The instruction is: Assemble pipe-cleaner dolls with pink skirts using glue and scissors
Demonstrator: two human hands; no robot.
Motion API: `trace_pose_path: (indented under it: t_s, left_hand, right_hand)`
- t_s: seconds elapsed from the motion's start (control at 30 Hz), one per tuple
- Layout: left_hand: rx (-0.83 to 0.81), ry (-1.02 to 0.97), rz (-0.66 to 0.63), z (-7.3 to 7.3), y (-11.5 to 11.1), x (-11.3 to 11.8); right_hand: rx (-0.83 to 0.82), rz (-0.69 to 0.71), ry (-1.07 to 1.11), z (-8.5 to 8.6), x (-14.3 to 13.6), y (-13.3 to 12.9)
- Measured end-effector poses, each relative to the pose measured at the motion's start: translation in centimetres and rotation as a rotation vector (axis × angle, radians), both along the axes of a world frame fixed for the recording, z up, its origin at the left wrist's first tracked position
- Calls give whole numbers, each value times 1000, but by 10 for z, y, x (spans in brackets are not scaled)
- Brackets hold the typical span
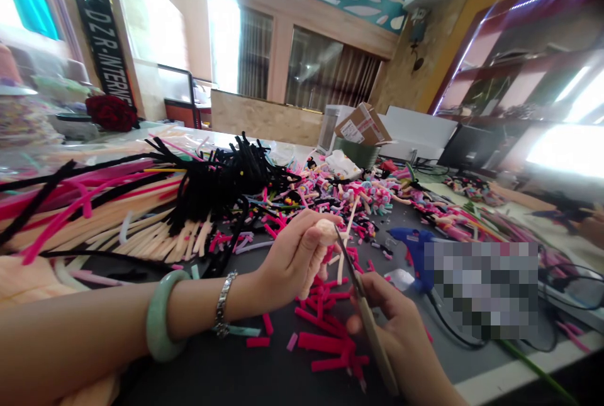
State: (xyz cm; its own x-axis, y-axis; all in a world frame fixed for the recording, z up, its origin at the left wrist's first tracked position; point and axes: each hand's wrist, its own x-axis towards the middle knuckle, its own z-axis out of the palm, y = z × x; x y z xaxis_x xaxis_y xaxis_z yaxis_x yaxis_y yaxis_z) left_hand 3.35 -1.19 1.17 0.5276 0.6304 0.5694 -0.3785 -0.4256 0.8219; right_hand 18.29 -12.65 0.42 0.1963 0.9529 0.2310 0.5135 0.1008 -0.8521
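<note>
My left hand (pixel 295 258) pinches a small peach pipe-cleaner piece (pixel 327 230) above the dark table (pixel 226 368); thin peach stems (pixel 348 223) stick up and down from it. My right hand (pixel 401 330) grips a pair of scissors (pixel 361 296), whose blades point up and touch the peach piece by my left fingertips. Short pink pipe-cleaner offcuts (pixel 325 330) lie scattered on the table right under both hands. On my left wrist sit a green bangle (pixel 160 324) and a silver bracelet (pixel 221 305).
Long peach, pink and black pipe cleaners (pixel 108 211) cover the table's left side. A black bundle (pixel 226 179) and a heap of small colourful pieces (pixel 368 195) lie behind my hands. A blue glue gun (pixel 415 248) with a cable rests right. A cardboard box (pixel 361 124) stands at the back.
</note>
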Motion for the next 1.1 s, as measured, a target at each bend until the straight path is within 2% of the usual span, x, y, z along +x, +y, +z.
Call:
trace_pose_path:
  t_s: [0.17, 0.37, 0.57, 0.73, 1.1]
  left_hand:
    - [2, 13, 42, 3, -1, 0]
    - [-10, -10, -9, 7, -2, 1]
    - [2, 12, 10, 8, -4, -1]
    - [0, 4, -12, 8, -4, 0]
    - [23, -17, -37, 10, -6, 1]
  right_hand:
    - [2, 8, 22, -3, 1, 2]
    - [-43, 101, 161, -5, 3, 1]
    - [-38, 176, 259, -2, 1, 0]
    - [-147, 246, 380, -2, 0, 1]
    - [-158, 368, 557, -7, 4, -1]
